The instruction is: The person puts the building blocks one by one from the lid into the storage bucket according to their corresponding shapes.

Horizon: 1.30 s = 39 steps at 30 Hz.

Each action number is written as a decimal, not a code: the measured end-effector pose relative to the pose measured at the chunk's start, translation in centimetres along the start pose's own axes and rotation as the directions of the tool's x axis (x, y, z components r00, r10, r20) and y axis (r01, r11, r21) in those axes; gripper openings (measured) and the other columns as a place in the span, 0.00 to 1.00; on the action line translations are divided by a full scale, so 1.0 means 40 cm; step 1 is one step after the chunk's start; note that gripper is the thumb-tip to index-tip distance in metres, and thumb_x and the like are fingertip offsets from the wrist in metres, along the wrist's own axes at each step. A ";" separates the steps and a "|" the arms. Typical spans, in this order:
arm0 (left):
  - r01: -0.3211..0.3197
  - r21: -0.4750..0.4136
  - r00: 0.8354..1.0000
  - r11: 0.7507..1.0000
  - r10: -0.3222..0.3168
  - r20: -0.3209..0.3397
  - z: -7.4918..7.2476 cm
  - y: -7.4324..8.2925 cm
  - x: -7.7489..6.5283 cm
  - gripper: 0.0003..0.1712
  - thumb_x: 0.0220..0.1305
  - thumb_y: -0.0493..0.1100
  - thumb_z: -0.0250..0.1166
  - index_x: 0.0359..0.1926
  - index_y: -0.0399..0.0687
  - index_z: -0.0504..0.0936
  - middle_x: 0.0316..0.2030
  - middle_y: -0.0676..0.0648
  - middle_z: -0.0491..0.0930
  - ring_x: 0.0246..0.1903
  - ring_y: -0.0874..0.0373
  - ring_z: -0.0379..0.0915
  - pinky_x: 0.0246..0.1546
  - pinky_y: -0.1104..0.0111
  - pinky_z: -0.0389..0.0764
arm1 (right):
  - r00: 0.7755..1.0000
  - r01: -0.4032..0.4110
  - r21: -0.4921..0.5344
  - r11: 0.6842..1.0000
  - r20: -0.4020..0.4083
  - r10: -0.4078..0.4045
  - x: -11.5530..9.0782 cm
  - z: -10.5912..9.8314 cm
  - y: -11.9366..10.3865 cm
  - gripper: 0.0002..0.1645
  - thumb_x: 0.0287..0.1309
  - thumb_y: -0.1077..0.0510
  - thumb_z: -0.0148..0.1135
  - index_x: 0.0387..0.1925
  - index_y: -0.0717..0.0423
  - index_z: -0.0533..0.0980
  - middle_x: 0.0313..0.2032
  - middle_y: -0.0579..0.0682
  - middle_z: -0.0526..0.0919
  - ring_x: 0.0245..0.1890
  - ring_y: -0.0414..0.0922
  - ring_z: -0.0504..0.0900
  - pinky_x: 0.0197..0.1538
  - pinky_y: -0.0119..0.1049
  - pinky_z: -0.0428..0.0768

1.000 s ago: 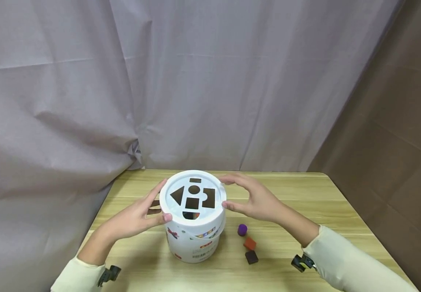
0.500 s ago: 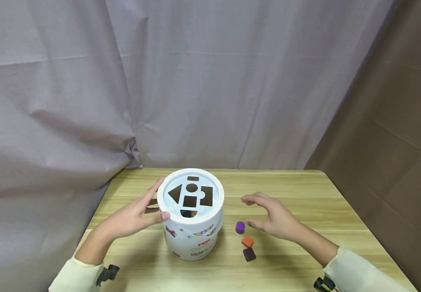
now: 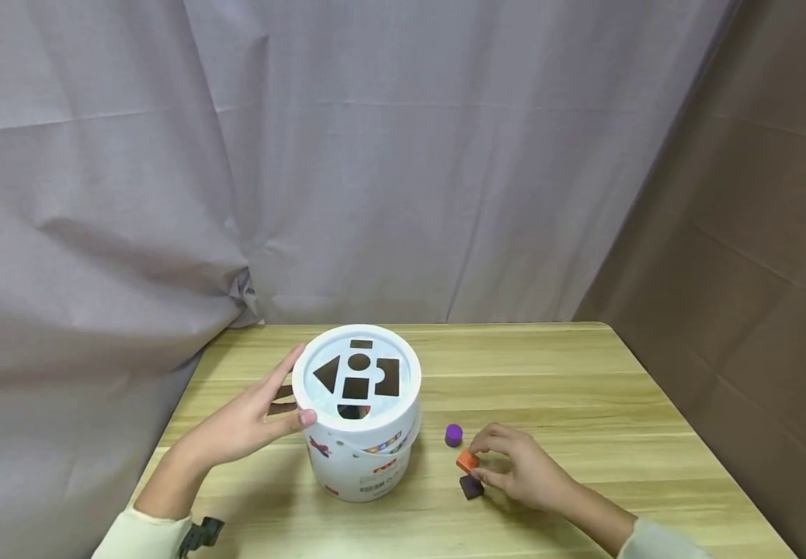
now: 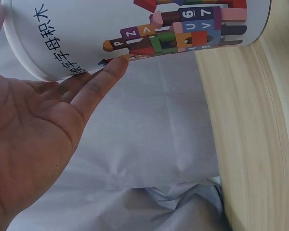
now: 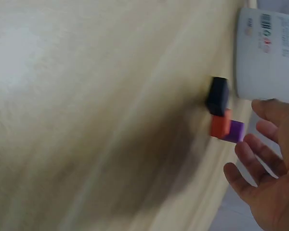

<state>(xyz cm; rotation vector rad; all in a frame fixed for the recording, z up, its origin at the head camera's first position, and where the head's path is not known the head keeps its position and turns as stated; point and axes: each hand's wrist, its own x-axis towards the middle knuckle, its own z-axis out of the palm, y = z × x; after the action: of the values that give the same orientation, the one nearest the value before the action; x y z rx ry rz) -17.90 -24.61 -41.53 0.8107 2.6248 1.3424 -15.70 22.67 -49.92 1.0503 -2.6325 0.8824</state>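
Observation:
A white bucket (image 3: 357, 470) stands upright in the head view. Its lid (image 3: 413, 380) has cut-outs: a triangle, a circle, a square and other shapes. My left hand (image 3: 242, 423) rests against the bucket's left side, thumb at the front rim; the left wrist view shows straight fingers along the printed wall. To the bucket's right lie a purple cylinder (image 3: 453, 435), an orange block (image 3: 467, 461) and a dark block (image 3: 471, 487). Thumb and index of my right hand (image 3: 522, 470) are around the orange block. In the right wrist view these fingers look spread, apart from the blocks.
Everything stands on a light wooden table (image 3: 585, 404). A grey curtain (image 3: 375, 194) hangs behind it, with a brown one (image 3: 745, 256) along the right side. The bucket's handle (image 3: 413, 435) hangs down at its right.
My right hand has left the lid's right rim and come down to the right, to the orange block. The left hand stays at the bucket. The view has shifted slightly.

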 end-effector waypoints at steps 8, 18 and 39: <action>0.004 -0.012 1.000 1.000 -0.004 -0.008 0.003 0.002 -0.003 0.61 0.76 0.58 0.72 0.91 0.73 0.38 0.88 0.37 0.55 0.76 0.31 0.73 0.68 0.42 0.84 | 0.985 -0.165 -0.063 0.984 0.050 0.168 0.008 0.037 0.015 0.09 0.63 0.56 0.83 0.43 0.51 0.90 0.43 0.42 0.87 0.40 0.41 0.86 0.42 0.34 0.89; -0.013 -0.007 0.999 1.000 0.012 -0.045 0.013 -0.001 -0.012 0.60 0.78 0.55 0.71 0.91 0.72 0.37 0.88 0.36 0.52 0.75 0.30 0.73 0.68 0.40 0.83 | 0.973 -0.189 -0.096 0.977 0.116 0.200 0.032 0.053 0.025 0.06 0.65 0.60 0.80 0.42 0.54 0.91 0.42 0.44 0.88 0.40 0.41 0.88 0.43 0.31 0.90; -0.044 0.015 0.997 0.999 0.045 -0.062 0.027 -0.015 -0.005 0.58 0.79 0.56 0.70 0.90 0.76 0.38 0.87 0.38 0.56 0.74 0.33 0.76 0.68 0.41 0.84 | 0.993 -0.088 -0.100 0.991 -0.087 0.079 0.048 -0.001 0.023 0.25 0.56 0.68 0.83 0.55 0.61 0.85 0.46 0.50 0.92 0.42 0.46 0.92 0.45 0.42 0.93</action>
<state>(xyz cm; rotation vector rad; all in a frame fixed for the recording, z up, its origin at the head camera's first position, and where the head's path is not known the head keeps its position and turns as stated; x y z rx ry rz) -17.64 -24.21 -42.66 0.8475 2.6813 1.3841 -17.74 22.11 -49.62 0.8655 -2.6376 0.7775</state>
